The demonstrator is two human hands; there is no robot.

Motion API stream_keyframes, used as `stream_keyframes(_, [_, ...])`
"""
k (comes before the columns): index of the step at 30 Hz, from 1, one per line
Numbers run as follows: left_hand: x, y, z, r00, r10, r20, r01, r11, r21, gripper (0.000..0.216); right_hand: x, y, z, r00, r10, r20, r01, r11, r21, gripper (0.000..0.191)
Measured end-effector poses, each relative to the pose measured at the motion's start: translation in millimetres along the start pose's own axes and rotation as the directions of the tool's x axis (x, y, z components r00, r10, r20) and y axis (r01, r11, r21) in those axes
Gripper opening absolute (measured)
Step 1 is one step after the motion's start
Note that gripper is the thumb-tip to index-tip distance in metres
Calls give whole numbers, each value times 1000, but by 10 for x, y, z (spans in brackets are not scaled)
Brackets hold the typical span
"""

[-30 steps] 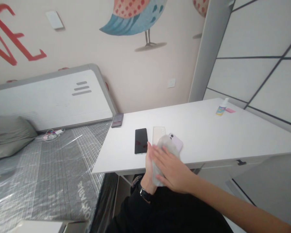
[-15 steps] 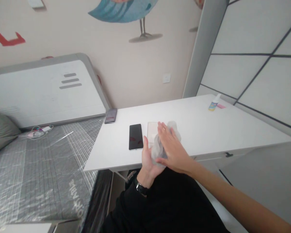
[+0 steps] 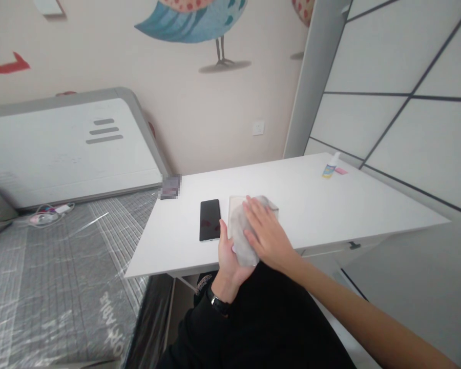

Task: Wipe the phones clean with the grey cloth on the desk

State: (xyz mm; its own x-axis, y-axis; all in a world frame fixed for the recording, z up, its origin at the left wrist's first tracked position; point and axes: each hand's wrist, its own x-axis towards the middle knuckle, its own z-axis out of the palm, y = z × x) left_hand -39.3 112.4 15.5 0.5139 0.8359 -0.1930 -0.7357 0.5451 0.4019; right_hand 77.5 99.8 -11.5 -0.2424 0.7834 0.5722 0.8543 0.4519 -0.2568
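Observation:
A light grey cloth is spread between my two hands above the front edge of the white table. My left hand is palm up beneath it, thumb raised beside the cloth and fingers mostly covered. My right hand lies over the cloth from the right, its fingers stretched along it and pressing it against the left. A small pale purple edge shows by the left palm; what it belongs to is hidden. A pale flat rectangular case lies behind the cloth, partly covered. Left of it lies a black-screened phone or small tablet.
A spray bottle stands at the table's far right beside a pink piece. A blurred dark item sits at the far left corner. A plastic-covered mattress lies left, with cables. The wardrobe borders the right.
The cloth was bunched up and is now spread flatter over the left palm. My right hand has shifted slightly on it. The whole view has turned a little to the right.

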Motion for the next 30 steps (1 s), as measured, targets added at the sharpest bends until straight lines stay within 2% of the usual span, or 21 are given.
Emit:
stream_keyframes(2, [-19,15,17,999,-37,-14,36,999,-32,75,11,-12,7,991,117,-65,-117,993,-6,66])
stream_keyframes(3, [-24,24,19,998,-45,-38,43,998,-54,74,7,-33,7,994,100,-53,-101,995,-10,67])
stream_keyframes(6, [-16,47,3,992,-24,-127,10,994,-110,62,7,-72,-16,987,-130,95,130,992,5,68])
stream_keyframes(7, [-10,49,-3,991,-14,-130,0,994,-108,60,26,-58,-28,979,-162,126,161,987,18,66])
stream_keyframes(9, [-1,44,-6,997,-7,-83,1,997,-75,64,82,-3,-40,991,-80,106,78,997,23,62])
stream_keyframes(12, [5,42,0,1000,-25,-10,24,999,-48,74,117,17,4,990,141,-24,-140,990,7,63])
stream_keyframes(13, [6,48,0,1000,-22,-16,21,998,-61,74,99,-8,28,989,142,-41,-142,990,1,65])
stream_keyframes(14, [7,57,-3,999,-12,-33,10,997,-77,72,71,-40,51,996,84,-31,-84,996,-3,68])
stream_keyframes(16, [6,73,-5,997,14,-75,-22,995,-100,66,19,-84,76,990,-127,66,126,992,19,71])
stream_keyframes(18, [-1,72,3,996,35,-82,-42,995,-91,63,18,-59,77,975,-201,92,196,979,60,70])
stream_keyframes(19, [-5,62,12,998,40,-57,-44,996,-72,64,38,-28,79,985,-163,57,158,984,84,69])
stream_keyframes(21, [-11,21,27,998,63,13,-63,998,-2,69,91,20,107,998,22,-58,-12,986,168,65])
stream_keyframes(22, [-12,-5,27,995,87,47,-90,995,51,71,109,14,137,987,123,-105,-95,966,241,64])
stream_keyframes(24, [-20,-56,4,982,159,101,-175,968,182,73,110,-73,218,946,300,-124,-219,872,438,65])
stream_keyframes(26, [-43,-92,-40,957,239,164,-283,892,353,72,84,-215,288,890,452,-55,-299,672,678,67])
stream_keyframes(28, [-88,-107,-73,908,308,285,-417,732,538,73,78,-325,314,832,554,33,-324,437,839,68])
stream_keyframes(30, [-142,-102,-71,835,357,419,-551,527,648,75,117,-347,296,788,608,95,-326,281,903,68])
